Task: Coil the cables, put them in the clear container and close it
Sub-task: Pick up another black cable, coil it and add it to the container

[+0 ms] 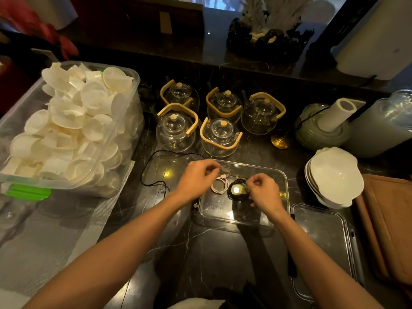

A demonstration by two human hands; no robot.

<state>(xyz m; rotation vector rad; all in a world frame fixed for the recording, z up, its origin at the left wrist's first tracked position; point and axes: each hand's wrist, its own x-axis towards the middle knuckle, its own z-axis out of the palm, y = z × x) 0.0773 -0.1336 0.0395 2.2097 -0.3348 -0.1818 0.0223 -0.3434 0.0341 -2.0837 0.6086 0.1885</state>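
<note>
Working over the clear rectangular plastic container (282,175) on the dark marble counter (214,253); its clear flat lid (323,237) lies just beside it to the right, off. Right hand (265,190) pinches the rim of the black coiled cable (234,196) inside the container. Left hand (197,178) has fingers curled together near the small white coiled cable (219,185), apparently pinching the black lead; contact unclear. Farther left, the loose black cable loop (147,172) trails on the counter, USB plug (195,205) just outside the container wall. Judgement: cables are light and springy, coils will unwind if released; grip across the bundled turns, not the plug.
</note>
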